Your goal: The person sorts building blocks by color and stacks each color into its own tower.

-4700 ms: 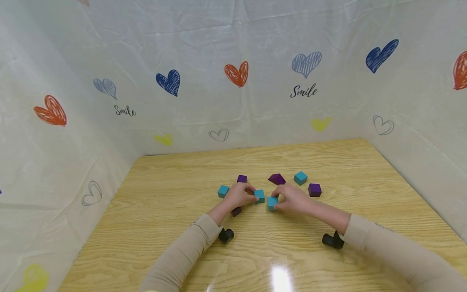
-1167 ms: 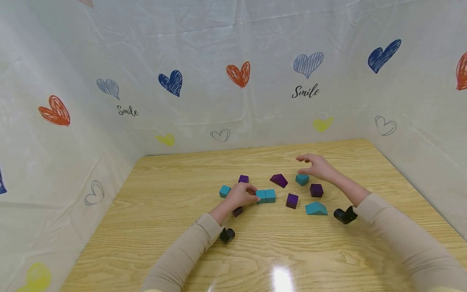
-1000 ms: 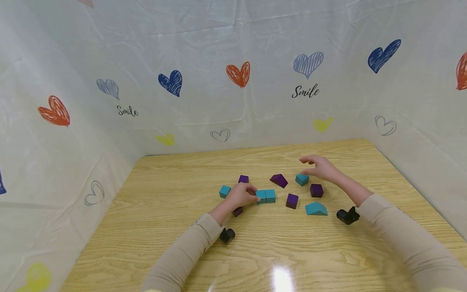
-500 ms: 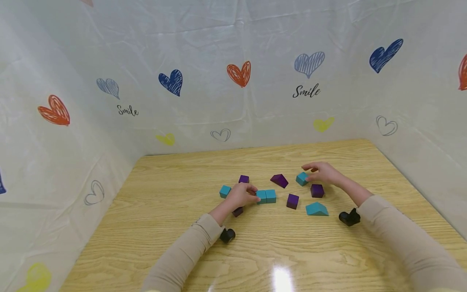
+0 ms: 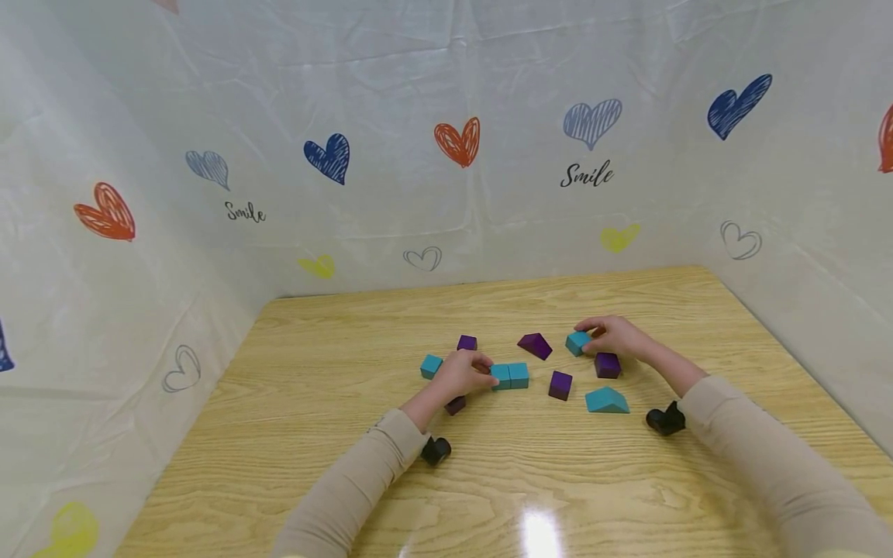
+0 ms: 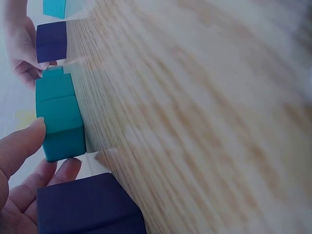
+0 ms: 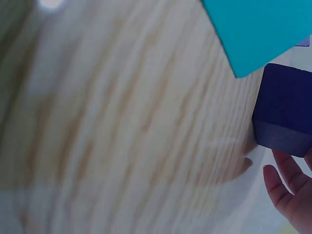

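My left hand (image 5: 462, 374) pinches a light-blue cube (image 5: 499, 377) between thumb and fingers. A second light-blue cube (image 5: 518, 375) lies flush against its right side; the left wrist view shows both blocks in line, with the thumb on the nearer cube (image 6: 63, 134). Farther right, my right hand (image 5: 617, 339) has thumb and fingertips on opposite sides of another light-blue cube (image 5: 577, 342), which sits turned at an angle on the table. In the right wrist view a purple cube (image 7: 285, 112) hides that grip, and only part of the fingers (image 7: 278, 187) shows.
Beside the right hand are a purple cube (image 5: 607, 365), a light-blue triangular block (image 5: 607, 401), another purple cube (image 5: 560, 385) and a purple triangular block (image 5: 535, 346). Around the left hand lie a light-blue cube (image 5: 430, 366) and purple cubes (image 5: 467, 342) on the wooden table (image 5: 314, 434).
Earlier, the right hand set its blue cube against the left hand's cube. Since then it has moved right and lowered onto the angled blue cube, closing its fingers. The left hand stays put.
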### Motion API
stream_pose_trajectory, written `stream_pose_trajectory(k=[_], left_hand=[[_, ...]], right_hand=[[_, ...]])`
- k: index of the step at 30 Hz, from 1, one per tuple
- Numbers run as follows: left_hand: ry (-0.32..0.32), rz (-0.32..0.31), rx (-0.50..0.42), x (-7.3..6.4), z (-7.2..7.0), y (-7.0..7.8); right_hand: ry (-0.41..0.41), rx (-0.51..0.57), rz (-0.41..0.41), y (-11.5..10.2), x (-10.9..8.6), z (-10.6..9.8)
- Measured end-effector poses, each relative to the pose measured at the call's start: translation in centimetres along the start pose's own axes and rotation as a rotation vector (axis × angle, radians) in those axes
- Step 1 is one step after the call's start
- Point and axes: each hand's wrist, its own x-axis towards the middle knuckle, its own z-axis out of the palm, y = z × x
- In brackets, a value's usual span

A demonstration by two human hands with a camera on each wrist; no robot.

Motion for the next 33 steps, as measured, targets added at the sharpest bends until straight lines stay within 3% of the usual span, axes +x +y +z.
stream_pose_trajectory(k=[33], left_hand=[[0.0,-0.01,0.002,-0.23,-0.08,0.2]], right_hand=[[0.022,-0.016,0.016,-0.55,0.2,0.43]])
